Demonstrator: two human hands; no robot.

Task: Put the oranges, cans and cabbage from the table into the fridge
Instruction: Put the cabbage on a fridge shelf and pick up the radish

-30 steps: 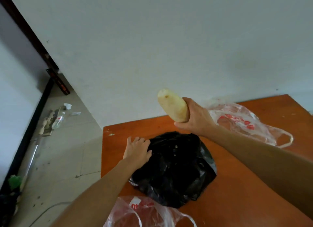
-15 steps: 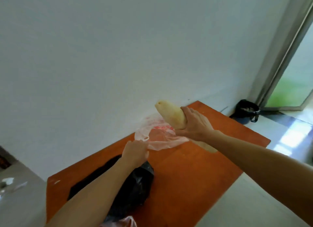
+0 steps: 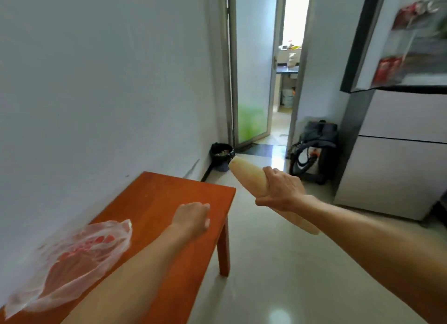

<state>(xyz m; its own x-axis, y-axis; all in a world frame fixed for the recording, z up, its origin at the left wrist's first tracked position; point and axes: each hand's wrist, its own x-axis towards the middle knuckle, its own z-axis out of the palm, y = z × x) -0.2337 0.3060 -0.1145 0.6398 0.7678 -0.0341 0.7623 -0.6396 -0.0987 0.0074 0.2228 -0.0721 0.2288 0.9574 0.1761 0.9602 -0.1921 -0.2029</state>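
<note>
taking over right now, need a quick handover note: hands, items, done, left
Right hand grips a long pale vegetable, likely the cabbage, past the end of the table, toward the fridge.
Left hand empty, over the table.
Fridge upper door open; blurred red items on its shelves, maybe cans.
Plastic bag lies on the table; no oranges in view.
Left: put the vegetable in the fridge.

Glossy orange wooden table [image 3: 154, 198], thin translucent plastic bag [image 3: 79, 253], polished floor [image 3: 278, 287].
</note>
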